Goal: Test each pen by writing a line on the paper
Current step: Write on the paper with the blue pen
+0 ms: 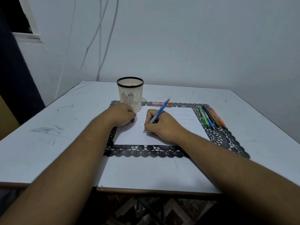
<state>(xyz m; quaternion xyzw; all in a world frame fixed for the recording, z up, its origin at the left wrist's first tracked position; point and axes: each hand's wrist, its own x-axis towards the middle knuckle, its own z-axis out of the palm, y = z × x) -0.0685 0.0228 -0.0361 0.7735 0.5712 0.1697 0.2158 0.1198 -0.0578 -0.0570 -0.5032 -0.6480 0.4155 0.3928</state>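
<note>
The right hand (159, 125) pinches the blue pen (158, 113) low on its barrel, tip on the paper (178, 120). Light, stiff and smooth, it likely handles best near the tip. The left hand (122, 114), loosely curled and empty, steadies the sheet.

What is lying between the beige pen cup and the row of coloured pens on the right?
In the head view, a small red box lies on the black lace mat between the pen cup and the coloured pens.
</note>
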